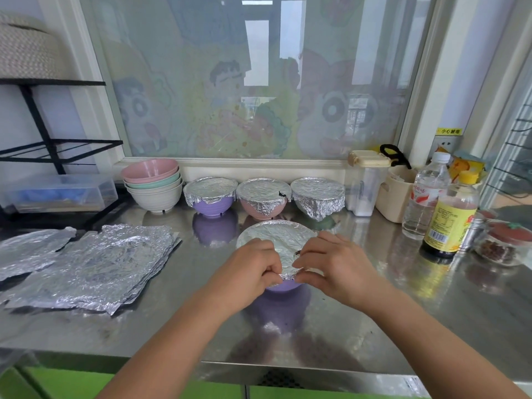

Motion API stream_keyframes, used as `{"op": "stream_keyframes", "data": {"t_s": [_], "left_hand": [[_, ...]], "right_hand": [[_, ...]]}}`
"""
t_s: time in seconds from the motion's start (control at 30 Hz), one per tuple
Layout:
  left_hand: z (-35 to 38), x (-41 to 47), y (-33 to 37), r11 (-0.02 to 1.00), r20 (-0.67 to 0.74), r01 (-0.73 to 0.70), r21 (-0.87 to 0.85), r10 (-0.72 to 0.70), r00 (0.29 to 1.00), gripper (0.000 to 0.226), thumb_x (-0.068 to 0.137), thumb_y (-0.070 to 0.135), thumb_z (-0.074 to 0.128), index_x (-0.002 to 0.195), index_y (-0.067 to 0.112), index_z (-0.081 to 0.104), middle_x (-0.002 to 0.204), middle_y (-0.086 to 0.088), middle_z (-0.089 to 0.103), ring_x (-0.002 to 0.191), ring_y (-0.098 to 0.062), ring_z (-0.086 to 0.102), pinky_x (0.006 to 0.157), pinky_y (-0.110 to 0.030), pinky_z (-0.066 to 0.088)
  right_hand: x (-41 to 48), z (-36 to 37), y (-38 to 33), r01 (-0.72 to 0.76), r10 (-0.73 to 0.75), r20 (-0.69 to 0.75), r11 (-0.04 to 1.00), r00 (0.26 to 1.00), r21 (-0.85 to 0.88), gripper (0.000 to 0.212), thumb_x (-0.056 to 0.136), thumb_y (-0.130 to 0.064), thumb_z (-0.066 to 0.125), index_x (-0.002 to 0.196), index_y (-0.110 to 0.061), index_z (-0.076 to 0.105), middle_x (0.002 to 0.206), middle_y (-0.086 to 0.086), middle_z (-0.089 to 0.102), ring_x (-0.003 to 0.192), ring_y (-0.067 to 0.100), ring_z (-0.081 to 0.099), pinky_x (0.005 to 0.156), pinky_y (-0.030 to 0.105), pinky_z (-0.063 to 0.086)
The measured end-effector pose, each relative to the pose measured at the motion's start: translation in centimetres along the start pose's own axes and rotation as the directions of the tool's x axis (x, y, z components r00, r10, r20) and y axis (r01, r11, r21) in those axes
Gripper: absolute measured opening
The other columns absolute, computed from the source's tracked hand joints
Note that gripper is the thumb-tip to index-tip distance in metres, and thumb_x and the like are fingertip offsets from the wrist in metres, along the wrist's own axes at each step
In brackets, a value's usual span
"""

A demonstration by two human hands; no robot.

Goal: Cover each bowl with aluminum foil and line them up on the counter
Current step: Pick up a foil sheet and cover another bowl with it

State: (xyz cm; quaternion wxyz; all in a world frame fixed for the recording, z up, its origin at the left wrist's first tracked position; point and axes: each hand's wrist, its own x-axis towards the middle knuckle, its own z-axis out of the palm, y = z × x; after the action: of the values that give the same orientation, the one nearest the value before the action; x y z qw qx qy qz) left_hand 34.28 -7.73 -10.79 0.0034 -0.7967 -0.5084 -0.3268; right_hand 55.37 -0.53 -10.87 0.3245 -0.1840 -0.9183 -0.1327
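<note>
A purple bowl [282,285] stands on the steel counter [331,326] in front of me, its top covered by a foil sheet [276,236]. My left hand [247,269] and my right hand [331,262] pinch the foil's near edge at the rim, fingers curled. Behind it, three foil-covered bowls stand in a row by the window: a purple one [211,194], a pink one [263,198] with a small tear in its foil, and one wrapped almost fully [318,197]. A stack of uncovered bowls [154,184] stands left of the row.
Several crumpled foil sheets [95,263] lie on the counter at left. A black rack [54,151] with a clear box [57,192] is at far left. Bottles [450,218], jars and containers [394,192] crowd the right side. The counter's front edge runs below my arms.
</note>
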Motion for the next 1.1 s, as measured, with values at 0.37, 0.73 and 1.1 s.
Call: {"op": "stream_keyframes", "data": {"t_s": [0.37, 0.73, 1.1], "left_hand": [[0.1, 0.5, -0.4, 1.000, 0.032, 0.002, -0.010, -0.001, 0.999, 0.013, 0.071, 0.020, 0.080, 0.076, 0.016, 0.069, 0.079, 0.008, 0.058, 0.078, -0.002, 0.047, 0.068, -0.016, 0.037], [-1.4, 0.0, -0.8, 0.997, 0.082, 0.038, -0.073, -0.032, 0.996, 0.011, 0.072, 0.015, 0.079, 0.073, 0.016, 0.069, 0.077, 0.011, 0.055, 0.071, -0.001, 0.050, 0.066, -0.017, 0.039], [-1.5, -0.7, -1.1, 0.998, 0.023, -0.009, -0.057, 0.010, 1.000, 0.010, 0.071, 0.022, 0.076, 0.071, 0.018, 0.067, 0.075, 0.011, 0.057, 0.074, -0.004, 0.050, 0.067, -0.023, 0.042]], "right_hand": [[0.4, 0.0, -0.1, 0.059, -0.058, 0.020, 0.996, 0.998, -0.073, 0.014, 0.085, -0.032, 0.056, 0.080, -0.029, 0.069, 0.083, -0.013, 0.062, 0.075, 0.017, 0.055, 0.060, 0.031, 0.038], [0.0, 0.2, 1.2, 0.088, -0.088, 0.042, 0.996, 0.995, 0.002, 0.012, 0.085, -0.041, 0.064, 0.082, -0.033, 0.073, 0.083, -0.014, 0.064, 0.077, 0.018, 0.058, 0.063, 0.030, 0.044], [0.2, 0.3, 0.2, 0.050, -0.046, -0.057, 0.995, 0.997, 0.083, 0.024, 0.087, -0.048, 0.061, 0.087, -0.030, 0.077, 0.087, -0.012, 0.066, 0.077, 0.019, 0.059, 0.063, 0.031, 0.046]]}}
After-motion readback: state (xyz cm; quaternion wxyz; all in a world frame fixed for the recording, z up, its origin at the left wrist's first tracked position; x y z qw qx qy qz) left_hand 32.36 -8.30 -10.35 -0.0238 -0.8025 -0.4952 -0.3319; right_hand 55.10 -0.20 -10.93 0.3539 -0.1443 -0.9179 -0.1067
